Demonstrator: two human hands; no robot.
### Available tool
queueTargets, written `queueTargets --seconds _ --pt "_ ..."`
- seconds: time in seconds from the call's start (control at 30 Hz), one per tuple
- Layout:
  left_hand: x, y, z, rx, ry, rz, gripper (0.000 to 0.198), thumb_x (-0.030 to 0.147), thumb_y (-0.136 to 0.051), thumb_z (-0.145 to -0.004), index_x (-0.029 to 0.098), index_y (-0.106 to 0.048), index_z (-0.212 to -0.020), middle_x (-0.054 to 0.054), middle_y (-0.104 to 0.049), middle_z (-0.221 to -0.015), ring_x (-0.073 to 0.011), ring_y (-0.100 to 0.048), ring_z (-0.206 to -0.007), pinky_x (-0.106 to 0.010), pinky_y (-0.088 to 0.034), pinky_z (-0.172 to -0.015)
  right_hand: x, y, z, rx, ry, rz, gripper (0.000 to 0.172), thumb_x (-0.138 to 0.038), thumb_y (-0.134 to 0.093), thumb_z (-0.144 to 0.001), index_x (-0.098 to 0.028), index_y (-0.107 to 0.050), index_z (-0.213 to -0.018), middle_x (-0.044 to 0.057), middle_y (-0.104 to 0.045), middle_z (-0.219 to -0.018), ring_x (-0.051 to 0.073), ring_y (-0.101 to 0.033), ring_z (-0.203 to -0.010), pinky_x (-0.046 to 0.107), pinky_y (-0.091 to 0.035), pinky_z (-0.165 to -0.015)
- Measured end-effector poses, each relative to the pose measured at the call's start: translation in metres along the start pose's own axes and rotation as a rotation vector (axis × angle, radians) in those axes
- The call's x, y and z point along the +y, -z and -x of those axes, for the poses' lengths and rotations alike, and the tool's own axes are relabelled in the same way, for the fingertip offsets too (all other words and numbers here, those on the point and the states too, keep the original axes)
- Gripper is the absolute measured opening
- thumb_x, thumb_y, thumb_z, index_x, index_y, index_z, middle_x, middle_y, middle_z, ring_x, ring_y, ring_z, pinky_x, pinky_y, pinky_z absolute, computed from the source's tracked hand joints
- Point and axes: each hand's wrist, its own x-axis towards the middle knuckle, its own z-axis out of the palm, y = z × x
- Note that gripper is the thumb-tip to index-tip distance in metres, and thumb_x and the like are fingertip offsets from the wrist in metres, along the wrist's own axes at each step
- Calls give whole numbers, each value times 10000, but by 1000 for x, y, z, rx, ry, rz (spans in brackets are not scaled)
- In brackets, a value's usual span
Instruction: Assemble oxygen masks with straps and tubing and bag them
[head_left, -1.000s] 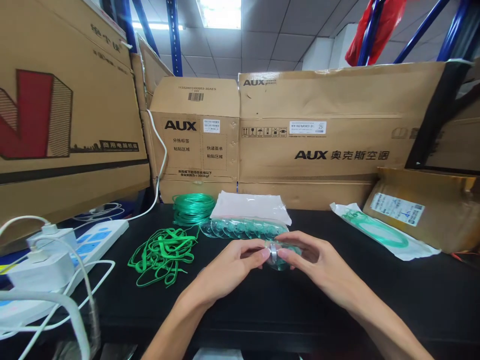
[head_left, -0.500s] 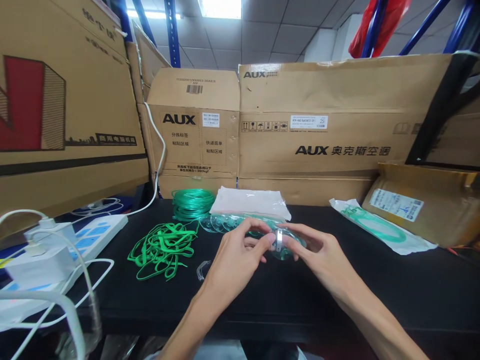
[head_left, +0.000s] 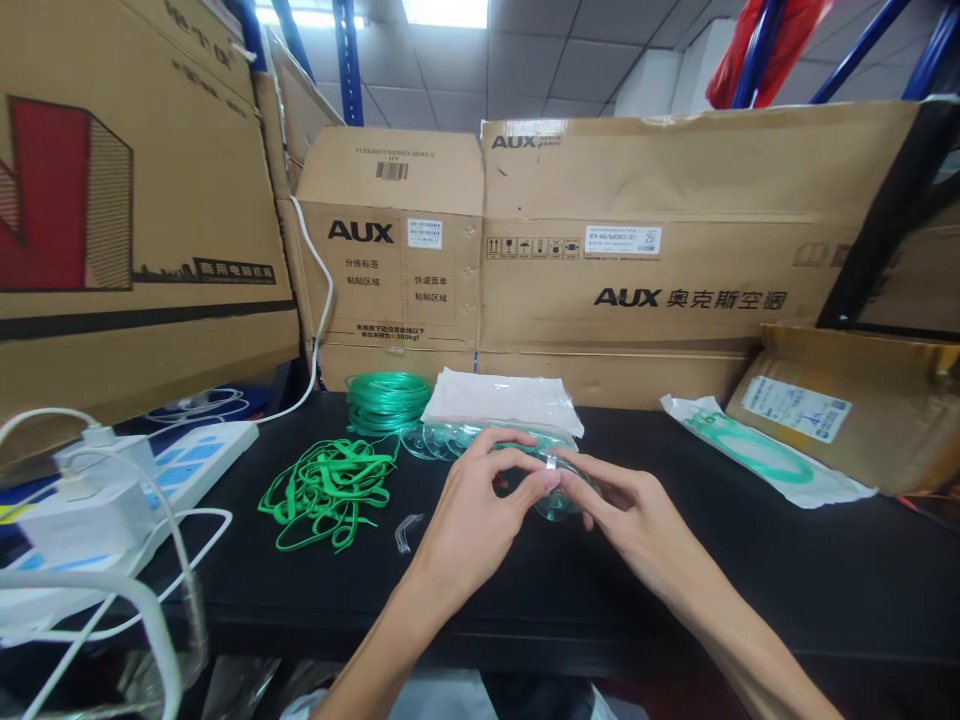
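Both hands meet over the middle of the black table (head_left: 750, 590). My left hand (head_left: 472, 515) and my right hand (head_left: 622, 515) pinch a clear green-tinted mask (head_left: 559, 500) between their fingertips, with a small metal strip (head_left: 551, 463) on it where the fingers touch. Just behind lies a row of more clear masks (head_left: 450, 440) under a stack of white plastic bags (head_left: 502, 398). A pile of green elastic straps (head_left: 330, 490) lies to the left, and a few small metal clips (head_left: 407, 532) rest by my left wrist.
A coil of green tubing (head_left: 386, 395) sits at the back. A bagged mask set (head_left: 757, 452) and a brown package (head_left: 847, 410) lie on the right. White power strip (head_left: 180, 470), chargers and cables crowd the left edge. Large AUX cardboard boxes (head_left: 660, 240) wall the back.
Both hands have turned the mask a little and shifted it slightly away from me. The fingertips have closed tighter on the metal strip. The view has tilted down a bit.
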Motion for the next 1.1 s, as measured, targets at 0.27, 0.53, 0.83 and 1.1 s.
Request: queueTargets --seconds 0.27,0.53,0.83,1.1 --pt "-5 0 -1 -59 -88 5 101 364 -697 -927 308 -777 -902 23 -594 -1270 -182 -579 -1191 -305 -432 -1011 -2 2 2 35 -9 18 503 -535 -618 -911 -197 -728 -1267 51 -729 -909 139 -522 -596 299 -468 -631" --pt "-2 4 0 -121 -240 -125 370 255 -711 -927 337 -620 -1276 55 -640 -1316 -151 -581 -1207 -281 -430 -1060 -6 9 1 -104 -56 150 484 -539 -566 -952 -192 -727 -1249 2 -634 -680 112 -466 -505 248 -389 -501" --pt "-4 15 -1 -266 -318 -255 363 328 -712 -923 316 -678 -1284 59 -664 -1359 -167 -578 -1268 -298 -420 -1111 -10 19 2 -171 -54 108 420 -548 -576 -950 -227 -684 -1200 5 -703 -836 118 -575 -600 243 -467 -578" --pt "-10 20 -2 -209 -254 -292 326 374 -713 -917 355 -703 -1242 83 -720 -1246 -172 -624 -1190 -310 -455 -1067 6 24 0 -227 9 149 395 -415 -735 -855 -296 -651 -1222 3 -726 -1063 220 -690 -920 314 -547 -795"
